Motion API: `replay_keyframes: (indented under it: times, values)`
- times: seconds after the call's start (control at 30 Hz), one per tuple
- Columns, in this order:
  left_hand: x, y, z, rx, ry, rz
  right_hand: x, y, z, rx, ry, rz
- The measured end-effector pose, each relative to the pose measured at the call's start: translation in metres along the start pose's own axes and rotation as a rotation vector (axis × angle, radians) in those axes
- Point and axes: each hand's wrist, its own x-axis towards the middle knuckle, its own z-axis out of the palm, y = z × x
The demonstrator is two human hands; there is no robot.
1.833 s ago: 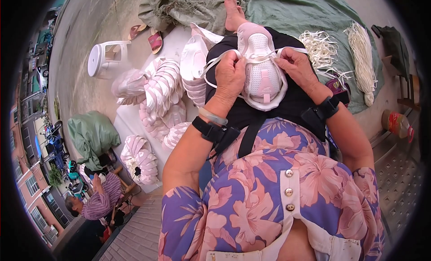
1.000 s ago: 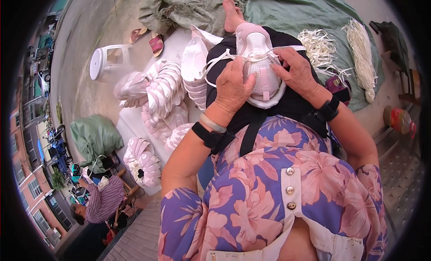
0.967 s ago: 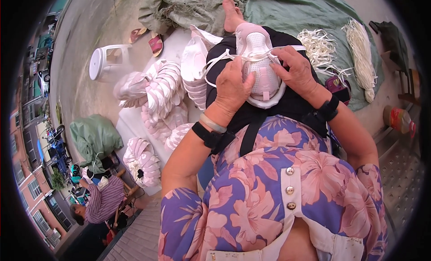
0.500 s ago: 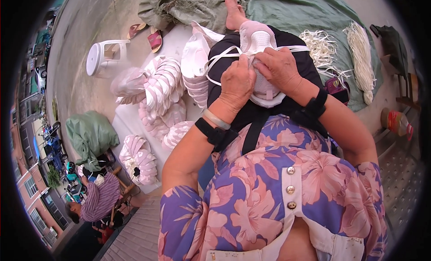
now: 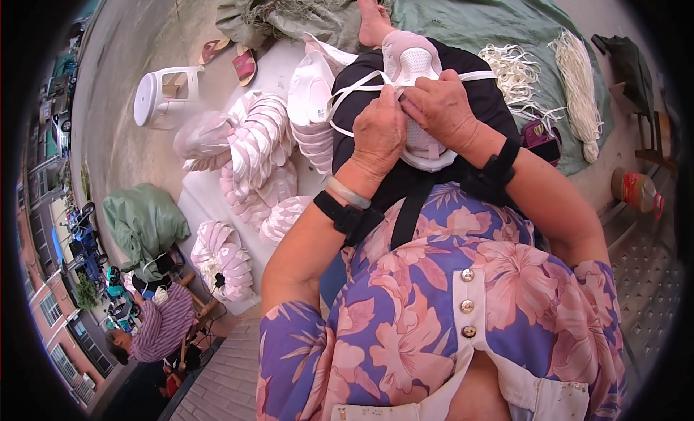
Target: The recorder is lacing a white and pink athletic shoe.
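Observation:
A pale pink and white shoe upper (image 5: 413,58) rests on my lap, over dark trousers. A white shoelace (image 5: 354,90) loops out from it to the left, and another length runs off to the right. My left hand (image 5: 381,128) is closed at the upper's left edge, thumb and finger pinched on the lace. Close beside it, my right hand (image 5: 438,108) lies over the middle of the upper with its fingers bent and pinched together. What sits between the right fingertips is mostly hidden, though the lace leads into them.
Stacked pink and white shoe uppers (image 5: 256,142) lie on a pale sheet to my left. White laces (image 5: 512,70) and a long lace bundle (image 5: 580,95) lie on green cloth at the right. A white stool (image 5: 165,95) stands far left; a person (image 5: 163,323) sits lower left.
Both hands stay at the upper. My right hand has shifted slightly up and left, closer to the left fingertips. The whole view has moved a little.

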Motion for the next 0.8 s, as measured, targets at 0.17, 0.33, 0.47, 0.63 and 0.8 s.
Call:
replay_keyframes:
  times: [0.17, 0.33, 0.47, 0.63, 0.8]
  values:
    - [-0.001, -0.004, 0.002, -0.057, 0.033, 0.000, 0.002, -0.003, 0.007, -0.031, 0.020, 0.010]
    - [-0.002, -0.009, 0.003, -0.159, 0.085, -0.029, 0.005, -0.004, 0.014, -0.139, -0.030, -0.053]
    - [-0.003, -0.009, 0.003, -0.163, 0.055, -0.072, 0.009, -0.007, 0.011, -0.228, -0.088, -0.097]
    - [-0.003, -0.001, 0.003, -0.103, 0.071, -0.082, 0.018, -0.011, -0.006, -0.296, -0.306, -0.208]
    - [-0.001, 0.003, 0.000, 0.000, -0.028, -0.099, -0.018, -0.008, -0.026, -0.051, -0.251, -0.046]
